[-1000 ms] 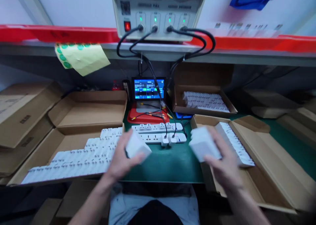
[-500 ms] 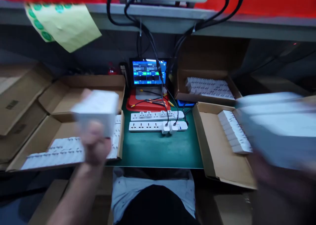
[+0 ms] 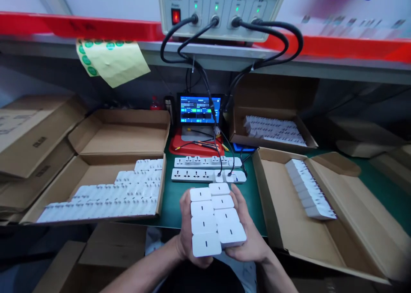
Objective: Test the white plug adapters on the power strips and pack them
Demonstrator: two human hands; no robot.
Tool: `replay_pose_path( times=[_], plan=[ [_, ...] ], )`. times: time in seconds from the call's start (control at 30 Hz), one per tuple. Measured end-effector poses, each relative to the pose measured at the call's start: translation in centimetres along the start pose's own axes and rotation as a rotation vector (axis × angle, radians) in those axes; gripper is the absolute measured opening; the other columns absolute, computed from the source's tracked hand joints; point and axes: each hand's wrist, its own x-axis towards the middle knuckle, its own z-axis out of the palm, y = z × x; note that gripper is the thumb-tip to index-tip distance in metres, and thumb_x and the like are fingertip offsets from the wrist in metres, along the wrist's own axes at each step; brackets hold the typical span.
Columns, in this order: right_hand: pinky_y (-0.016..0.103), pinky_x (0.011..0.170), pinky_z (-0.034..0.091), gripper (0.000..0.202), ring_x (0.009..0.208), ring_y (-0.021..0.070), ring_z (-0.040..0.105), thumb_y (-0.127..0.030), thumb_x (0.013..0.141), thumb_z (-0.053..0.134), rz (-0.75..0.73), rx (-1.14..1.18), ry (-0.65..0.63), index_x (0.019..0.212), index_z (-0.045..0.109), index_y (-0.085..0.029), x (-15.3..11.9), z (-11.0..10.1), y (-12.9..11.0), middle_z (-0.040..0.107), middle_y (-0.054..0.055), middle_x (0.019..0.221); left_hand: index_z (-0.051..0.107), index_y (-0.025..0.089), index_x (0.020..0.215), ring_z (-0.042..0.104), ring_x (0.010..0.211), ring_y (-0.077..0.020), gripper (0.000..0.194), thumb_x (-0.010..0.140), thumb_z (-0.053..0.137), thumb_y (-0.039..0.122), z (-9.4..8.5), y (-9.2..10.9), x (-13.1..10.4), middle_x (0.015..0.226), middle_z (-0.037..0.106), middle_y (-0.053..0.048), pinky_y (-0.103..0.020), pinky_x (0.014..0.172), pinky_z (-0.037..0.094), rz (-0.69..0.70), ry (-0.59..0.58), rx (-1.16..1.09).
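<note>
Several white USB-C chargers, packed together in two rows, are held in front of me at the table's front edge. My left hand (image 3: 184, 237) is closed around the left row of chargers (image 3: 202, 218). Closed on the right row of chargers (image 3: 227, 218) is my right hand (image 3: 250, 235). The two rows touch along their inner sides, each charger showing one slot-shaped port upward. The fingers beneath the rows are mostly hidden. Just beyond the chargers lie two white power strips (image 3: 188, 174), the nearer with two chargers (image 3: 220, 177) plugged in and cabled.
An open carton (image 3: 77, 171) at left holds rows of white chargers. At right, another carton (image 3: 272, 198) holds one row. A third carton (image 3: 239, 132) stands behind it. A screen (image 3: 199, 109) sits centrally under a shelf carrying a tester (image 3: 221, 10) with hanging black cables.
Both hands have come inward from the sides, bringing their white charger rows together in the middle. My view has tilted upward, showing more of the tester.
</note>
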Motion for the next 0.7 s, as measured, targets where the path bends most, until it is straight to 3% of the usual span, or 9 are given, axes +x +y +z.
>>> replay_pose_path(
  times=[0.13,0.27,0.37,0.57,0.7],
  plan=[
    [0.059,0.127,0.054,0.159,0.158,0.0444,0.058,-0.030,0.071,0.100,0.038,-0.148,-0.022,0.185,-0.010,-0.037,-0.2,-0.9,0.3,0.040,0.017,0.185,0.049,0.022,0.164,0.058,0.147,-0.0622,0.138,0.054,0.076,0.101,-1.3,-0.9,-0.6,0.156,0.061,-0.026,-0.081,0.130,0.039,0.078,0.006,0.152],
    [0.054,0.121,0.059,0.161,0.150,0.0427,0.065,-0.022,0.067,0.100,0.034,-0.170,-0.047,0.185,-0.007,-0.040,0.1,-0.8,0.2,0.046,0.015,0.182,0.056,0.021,0.157,0.057,0.146,-0.0632,0.144,0.039,0.078,0.101,-1.9,-1.6,-1.2,0.148,0.062,-0.027,-0.079,0.115,0.054,0.005,-0.040,0.274],
    [0.053,0.119,0.060,0.156,0.150,0.0409,0.065,-0.021,0.069,0.098,0.016,-0.153,-0.051,0.185,-0.005,-0.039,0.2,-0.7,0.2,0.049,0.016,0.179,0.045,0.022,0.165,0.055,0.148,-0.0640,0.150,0.040,0.080,0.097,-2.0,-2.7,-1.5,0.154,0.057,-0.027,-0.081,0.122,0.048,0.062,-0.075,0.337],
    [0.056,0.125,0.054,0.156,0.164,0.0432,0.049,-0.025,0.066,0.096,0.024,-0.202,-0.070,0.184,-0.006,-0.036,0.3,-1.7,1.0,0.041,0.019,0.182,0.004,0.026,0.177,0.055,0.147,-0.0625,0.164,0.047,0.082,0.087,-2.1,-3.5,-1.4,0.163,0.051,-0.026,-0.080,0.130,0.039,0.157,-0.183,0.441],
    [0.060,0.132,0.045,0.141,0.168,0.0436,0.042,-0.024,0.067,0.086,0.082,-0.468,-0.083,0.184,0.010,-0.034,-0.1,-4.5,1.4,0.033,0.018,0.184,-0.002,0.021,0.182,0.048,0.153,-0.0592,0.147,0.071,0.078,0.075,-3.8,-2.2,0.5,0.172,0.037,-0.030,-0.081,0.123,0.044,0.249,-0.313,0.548]
  ],
)
